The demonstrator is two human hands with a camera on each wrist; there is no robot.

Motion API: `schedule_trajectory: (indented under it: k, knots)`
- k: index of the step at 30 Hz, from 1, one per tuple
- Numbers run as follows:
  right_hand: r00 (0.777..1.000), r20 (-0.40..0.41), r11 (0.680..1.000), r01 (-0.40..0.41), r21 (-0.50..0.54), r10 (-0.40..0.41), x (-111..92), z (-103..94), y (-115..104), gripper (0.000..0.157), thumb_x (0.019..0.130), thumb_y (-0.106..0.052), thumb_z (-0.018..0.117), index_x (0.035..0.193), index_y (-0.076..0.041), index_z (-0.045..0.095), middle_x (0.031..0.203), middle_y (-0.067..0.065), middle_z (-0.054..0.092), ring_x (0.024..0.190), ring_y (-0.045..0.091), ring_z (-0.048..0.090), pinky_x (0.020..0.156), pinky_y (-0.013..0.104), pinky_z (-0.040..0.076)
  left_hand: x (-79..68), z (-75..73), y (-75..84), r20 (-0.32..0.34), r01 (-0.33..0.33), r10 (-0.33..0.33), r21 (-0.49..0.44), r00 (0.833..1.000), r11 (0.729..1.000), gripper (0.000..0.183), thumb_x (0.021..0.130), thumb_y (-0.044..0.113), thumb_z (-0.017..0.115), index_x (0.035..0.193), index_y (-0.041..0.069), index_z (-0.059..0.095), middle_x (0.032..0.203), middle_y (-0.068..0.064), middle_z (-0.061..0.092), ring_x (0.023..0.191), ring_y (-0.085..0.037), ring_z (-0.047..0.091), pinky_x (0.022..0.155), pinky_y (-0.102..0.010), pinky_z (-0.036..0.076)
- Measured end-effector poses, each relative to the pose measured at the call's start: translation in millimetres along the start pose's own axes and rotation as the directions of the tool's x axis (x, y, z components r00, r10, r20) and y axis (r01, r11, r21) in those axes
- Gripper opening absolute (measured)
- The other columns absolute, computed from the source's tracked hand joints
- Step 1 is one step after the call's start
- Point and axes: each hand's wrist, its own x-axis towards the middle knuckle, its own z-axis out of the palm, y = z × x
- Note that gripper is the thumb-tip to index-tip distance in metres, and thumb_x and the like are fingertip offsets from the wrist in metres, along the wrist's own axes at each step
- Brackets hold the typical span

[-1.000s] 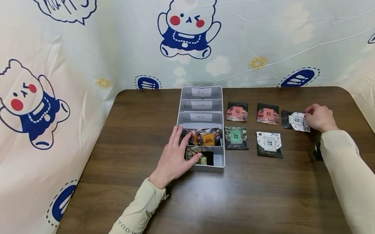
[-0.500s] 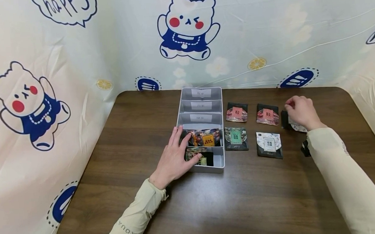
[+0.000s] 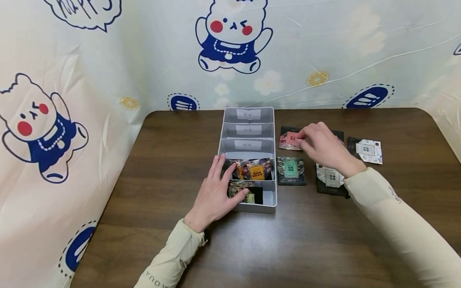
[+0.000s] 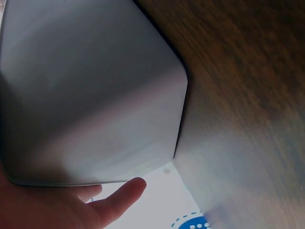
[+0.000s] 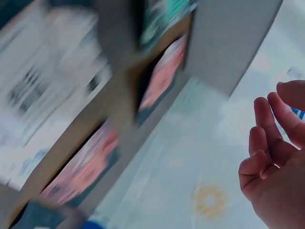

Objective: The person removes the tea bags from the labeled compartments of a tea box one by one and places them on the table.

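My left hand [image 3: 213, 197] rests on the left rim of a grey divided tray [image 3: 269, 205], its fingers spread and fairly straight. Inside the tray's two nearest compartments are an orange-labelled sachet [image 3: 256, 172] and a sachet with a yellow-green label [image 3: 250, 198], partly covered by that hand. My right hand [image 3: 326, 145] hovers with nothing in it, fingers loosely bent, its fingertips beside a pink-labelled sachet [image 3: 290, 140]. The palm and arm partly cover a second pink sachet [image 5: 88, 167] and a white sachet [image 3: 331, 178].
A green-labelled sachet [image 3: 290, 170] lies right of the tray, and another white sachet [image 3: 369, 150] lies farther right. White paper labels [image 3: 248, 144] mark the tray's three far compartments. A printed curtain [image 3: 163, 47] hangs behind the brown table [image 3: 168, 156].
My right hand has left the far-right white sachet and moved left to the pink sachet nearest the tray. The left hand keeps its place on the tray.
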Motion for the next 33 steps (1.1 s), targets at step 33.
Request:
schedule_trajectory:
  k: [33]
  knots:
    - [0.987,0.062,0.987,0.152,-0.049,-0.149,0,52.9,-68,0.011,0.091,-0.015,0.065,0.1,-0.008,0.066,0.105,0.008,0.061,0.087,0.023,0.045,0.079,0.037,0.037,1.3,-1.1,1.2,0.001,-0.005,0.005,0.008,1.0,1.0,0.079,0.088,0.068,0.048,0.149,0.02,0.037,0.164,-0.007,0.009,0.152,-0.025,0.003,0.102,-0.062,0.04]
